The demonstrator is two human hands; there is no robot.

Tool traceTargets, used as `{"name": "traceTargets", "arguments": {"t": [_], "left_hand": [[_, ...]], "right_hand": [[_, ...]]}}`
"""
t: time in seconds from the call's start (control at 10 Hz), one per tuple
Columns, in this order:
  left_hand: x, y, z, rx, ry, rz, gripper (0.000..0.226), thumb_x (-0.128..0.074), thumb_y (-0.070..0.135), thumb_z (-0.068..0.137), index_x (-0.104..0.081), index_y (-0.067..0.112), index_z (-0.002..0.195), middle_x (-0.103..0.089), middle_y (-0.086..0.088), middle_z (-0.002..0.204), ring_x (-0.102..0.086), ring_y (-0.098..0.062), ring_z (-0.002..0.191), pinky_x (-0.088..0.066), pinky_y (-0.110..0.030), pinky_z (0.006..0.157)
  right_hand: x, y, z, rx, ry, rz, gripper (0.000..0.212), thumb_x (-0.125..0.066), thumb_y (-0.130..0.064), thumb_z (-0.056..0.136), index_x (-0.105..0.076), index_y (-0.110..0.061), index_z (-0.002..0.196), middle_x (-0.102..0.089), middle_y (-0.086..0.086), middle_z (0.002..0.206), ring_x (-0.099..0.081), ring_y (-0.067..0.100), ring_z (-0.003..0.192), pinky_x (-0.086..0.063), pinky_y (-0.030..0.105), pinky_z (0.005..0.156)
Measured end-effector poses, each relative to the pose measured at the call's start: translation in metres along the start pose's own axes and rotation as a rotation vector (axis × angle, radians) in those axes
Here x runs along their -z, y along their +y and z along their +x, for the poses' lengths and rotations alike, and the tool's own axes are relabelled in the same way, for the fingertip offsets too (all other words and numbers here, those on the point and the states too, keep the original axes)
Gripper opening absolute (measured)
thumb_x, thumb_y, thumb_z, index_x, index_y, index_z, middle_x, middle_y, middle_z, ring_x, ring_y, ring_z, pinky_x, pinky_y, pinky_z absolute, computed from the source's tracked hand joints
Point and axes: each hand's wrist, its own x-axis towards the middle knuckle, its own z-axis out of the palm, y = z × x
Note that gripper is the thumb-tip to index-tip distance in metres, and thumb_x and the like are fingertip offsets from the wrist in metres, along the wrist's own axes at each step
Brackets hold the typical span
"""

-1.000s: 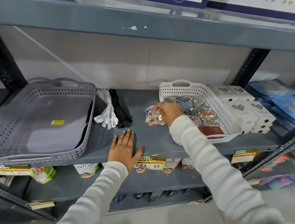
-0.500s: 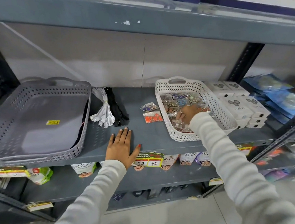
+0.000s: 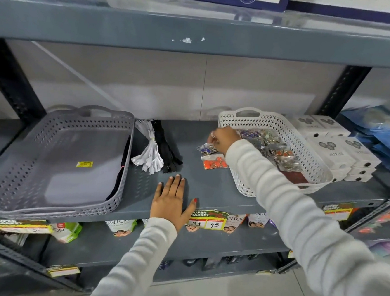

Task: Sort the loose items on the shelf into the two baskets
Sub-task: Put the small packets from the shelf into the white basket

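A grey basket (image 3: 127, 156) stands at the left of the shelf, with a dark item along its right inner wall. At the right, a white basket (image 3: 241, 186) holds several bead and button packets. Between the baskets lie a white zipper bundle (image 3: 150, 152), a black zipper bundle (image 3: 166, 149), a blue-bead packet (image 3: 205, 149) and an orange-bead packet (image 3: 215, 163). My right hand (image 3: 223, 139) reaches over the white basket's left rim, and its fingertips pinch the top edge of the blue-bead packet, which still lies on the shelf. My left hand (image 3: 173, 200) rests flat near the shelf's front edge.
White boxes (image 3: 331, 145) are stacked right of the white basket, with blue packets (image 3: 384, 133) beyond a dark upright post (image 3: 343, 90). The upper shelf (image 3: 199, 35) hangs low overhead. A price label (image 3: 207, 219) hangs from the front edge, and more goods fill the shelves below.
My right hand carried a packet into the white basket, left it there, and has come back left to the blue-bead packet. My left hand has stayed flat on the shelf.
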Motion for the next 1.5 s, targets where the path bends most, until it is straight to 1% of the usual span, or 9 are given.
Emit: {"name": "traceTargets", "arguments": {"t": [0.1, 0.2, 0.3, 0.5, 0.7, 0.8, 1.1, 1.2, 1.5], "left_hand": [[0.001, -0.001, -0.001, -0.003, 0.002, -0.003, 0.093, 0.007, 0.065, 0.072, -0.016, 0.015, 0.147, -0.019, -0.001, 0.156, -0.014, -0.017, 0.144, -0.009, -0.041, 0.118], [0.002, 0.0, -0.001, -0.002, -0.007, 0.002, 0.088, 0.003, 0.065, 0.077, -0.015, 0.015, 0.147, -0.018, -0.001, 0.157, -0.012, -0.017, 0.144, -0.008, -0.041, 0.118], [0.0, 0.001, 0.0, -0.008, -0.018, -0.002, 0.075, -0.017, 0.062, 0.09, -0.013, 0.014, 0.147, -0.015, -0.001, 0.157, -0.01, -0.017, 0.144, -0.007, -0.041, 0.119], [-0.002, 0.002, 0.0, -0.019, -0.012, 0.018, 0.078, -0.011, 0.064, 0.086, -0.013, 0.015, 0.147, -0.016, -0.001, 0.157, -0.011, -0.017, 0.144, -0.007, -0.04, 0.119], [-0.001, 0.002, -0.001, -0.011, 0.015, -0.007, 0.092, 0.005, 0.065, 0.073, -0.02, 0.015, 0.146, -0.024, -0.001, 0.155, -0.017, -0.017, 0.143, -0.011, -0.04, 0.118], [-0.001, 0.003, -0.002, -0.009, 0.017, -0.011, 0.091, 0.003, 0.065, 0.074, -0.021, 0.015, 0.146, -0.025, -0.002, 0.154, -0.019, -0.018, 0.143, -0.012, -0.041, 0.118], [0.001, 0.003, -0.004, -0.005, 0.026, -0.028, 0.093, 0.003, 0.065, 0.073, -0.023, 0.013, 0.146, -0.027, -0.003, 0.154, -0.02, -0.018, 0.142, -0.013, -0.041, 0.118], [0.002, 0.002, -0.003, -0.008, 0.012, -0.027, 0.094, 0.004, 0.065, 0.072, -0.021, 0.014, 0.146, -0.025, -0.003, 0.154, -0.018, -0.018, 0.143, -0.011, -0.04, 0.118], [0.002, 0.001, -0.001, 0.008, 0.016, -0.01, 0.093, 0.007, 0.065, 0.072, -0.018, 0.015, 0.147, -0.021, -0.001, 0.156, -0.015, -0.016, 0.144, -0.01, -0.04, 0.118]], "right_hand": [[-0.018, -0.015, 0.005, -0.027, -0.229, -0.225, 0.028, -0.057, -0.018, 0.091, -0.062, -0.005, 0.114, -0.063, 0.012, 0.119, -0.062, 0.034, 0.11, -0.048, 0.034, 0.096], [-0.028, -0.017, 0.01, -0.079, -0.344, -0.253, 0.021, -0.057, -0.026, 0.091, -0.06, -0.007, 0.095, -0.058, 0.011, 0.107, -0.059, 0.026, 0.097, -0.045, 0.029, 0.083], [-0.03, -0.014, 0.013, -0.091, -0.322, -0.228, 0.041, -0.056, -0.028, 0.092, -0.055, -0.003, 0.124, -0.059, 0.012, 0.129, -0.059, 0.031, 0.116, -0.047, 0.032, 0.099], [-0.011, -0.005, 0.004, -0.011, -0.097, -0.015, 0.029, -0.052, 0.004, 0.082, -0.071, -0.006, 0.101, -0.071, 0.014, 0.111, -0.067, 0.032, 0.101, -0.054, 0.035, 0.091], [0.046, 0.031, -0.031, -0.054, 0.145, 0.51, 0.024, -0.067, 0.007, 0.079, -0.067, 0.008, 0.103, -0.068, 0.015, 0.097, -0.06, 0.017, 0.083, -0.049, 0.022, 0.076], [0.062, 0.062, -0.042, -0.131, 0.161, 0.445, 0.024, -0.065, 0.006, 0.08, -0.067, 0.006, 0.105, -0.068, 0.01, 0.099, -0.062, 0.021, 0.09, -0.048, 0.028, 0.092], [0.014, 0.143, -0.041, -0.586, -0.2, -0.189, 0.035, -0.061, -0.018, 0.086, -0.057, -0.005, 0.118, -0.065, 0.011, 0.111, -0.062, 0.029, 0.104, -0.051, 0.039, 0.096], [0.002, 0.147, -0.046, -0.539, -0.244, -0.198, 0.037, -0.065, -0.024, 0.084, -0.055, -0.006, 0.115, -0.063, 0.008, 0.105, -0.061, 0.027, 0.098, -0.054, 0.032, 0.084], [0.037, 0.051, 0.007, -0.163, 0.15, 0.334, 0.021, -0.053, -0.002, 0.086, -0.069, -0.016, 0.087, -0.067, 0.006, 0.099, -0.057, 0.018, 0.088, -0.044, 0.026, 0.075]]}}
